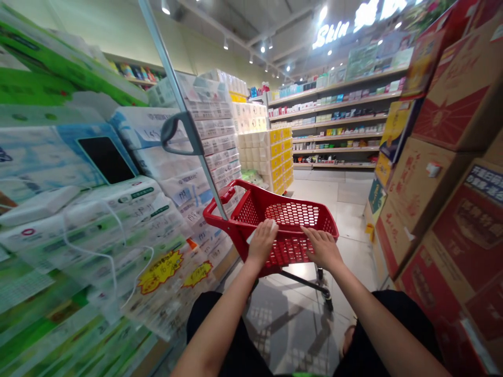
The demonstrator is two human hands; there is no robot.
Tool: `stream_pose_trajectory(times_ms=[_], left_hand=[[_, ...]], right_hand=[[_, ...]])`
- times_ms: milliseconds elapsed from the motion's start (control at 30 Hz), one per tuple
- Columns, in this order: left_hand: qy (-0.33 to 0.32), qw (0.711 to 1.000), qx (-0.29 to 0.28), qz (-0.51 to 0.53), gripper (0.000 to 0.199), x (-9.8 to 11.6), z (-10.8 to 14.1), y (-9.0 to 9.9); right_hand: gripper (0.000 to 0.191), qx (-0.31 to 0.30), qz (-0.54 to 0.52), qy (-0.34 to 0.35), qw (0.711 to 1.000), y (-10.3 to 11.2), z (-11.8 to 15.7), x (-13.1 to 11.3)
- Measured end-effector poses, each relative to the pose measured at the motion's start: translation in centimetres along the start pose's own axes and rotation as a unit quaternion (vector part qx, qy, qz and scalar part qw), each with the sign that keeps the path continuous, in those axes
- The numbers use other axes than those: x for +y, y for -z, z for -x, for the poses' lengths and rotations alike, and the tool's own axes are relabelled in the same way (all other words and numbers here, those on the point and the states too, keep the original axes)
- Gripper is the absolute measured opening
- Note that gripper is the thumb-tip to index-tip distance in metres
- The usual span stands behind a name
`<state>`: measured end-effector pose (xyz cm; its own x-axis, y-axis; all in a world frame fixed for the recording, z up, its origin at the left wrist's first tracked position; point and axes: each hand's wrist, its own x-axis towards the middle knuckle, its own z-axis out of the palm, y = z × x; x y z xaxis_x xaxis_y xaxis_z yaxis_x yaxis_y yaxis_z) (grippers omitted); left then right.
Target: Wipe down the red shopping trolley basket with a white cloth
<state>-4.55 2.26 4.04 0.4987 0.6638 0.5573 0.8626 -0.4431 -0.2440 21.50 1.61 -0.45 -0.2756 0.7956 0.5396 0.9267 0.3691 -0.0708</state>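
left hand (262, 245), right hand (323, 250) on red cart (290, 250), lit "skin" sign (364, 15)

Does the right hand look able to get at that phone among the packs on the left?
Probably not easily: the right hand rests on the red cart, and the phone is well off to the left. The left forearm lies between them, so it would likely need crossing or moving.

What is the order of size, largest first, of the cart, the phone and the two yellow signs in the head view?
1. Cart, clearly largest.
2. Phone and left sign, too alike to rank.
3. Right sign, smallest.
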Motion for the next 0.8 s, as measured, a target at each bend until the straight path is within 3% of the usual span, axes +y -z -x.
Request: stream_pose_trajectory(times_ms=[100,200,267,333,433,533,633,733,800], left_hand=[[0.054,0.998,0.011,-0.017,0.052,-5.1,1.9,2.5],[0.104,0.994,0.030,-0.018,0.053,-7.3,2.6,3.9],[0.135,0.990,0.040,-0.016,0.050,-6.4,2.4,3.6],[0.136,0.990,0.039,-0.010,0.046,-3.9,2.0,2.4],[0.074,0.997,0.024,0.011,0.044,0.1,1.2,0.3],[0.011,0.999,0.014,0.027,0.046,0.8,1.1,-0.2],[-0.001,1.000,0.014,0.019,0.046,-2.5,1.7,1.0],[0.049,0.998,0.032,-0.003,0.048,-6.6,2.6,2.8],[0.094,0.994,0.053,-0.012,0.052,-7.9,2.9,3.3]], right_hand=[[0.082,0.005,-0.005,-0.008,1.000,-0.1,0.1,-0.3],[0.083,0.009,-0.007,-0.014,1.000,-0.2,0.1,-1.3],[0.082,0.010,-0.004,-0.018,1.000,-0.2,0.2,-2.1],[0.083,0.012,0.000,-0.020,1.000,-0.1,0.3,-3.0],[0.086,0.006,0.006,-0.010,1.000,0.5,0.7,-3.8],[0.088,-0.006,0.009,0.004,1.000,1.2,1.0,-3.8],[0.088,-0.009,0.012,0.002,1.000,1.5,1.1,-3.5],[0.089,0.000,0.019,-0.006,1.000,1.3,0.9,-3.5],[0.090,0.004,0.025,-0.005,1.000,0.9,0.8,-3.8]])
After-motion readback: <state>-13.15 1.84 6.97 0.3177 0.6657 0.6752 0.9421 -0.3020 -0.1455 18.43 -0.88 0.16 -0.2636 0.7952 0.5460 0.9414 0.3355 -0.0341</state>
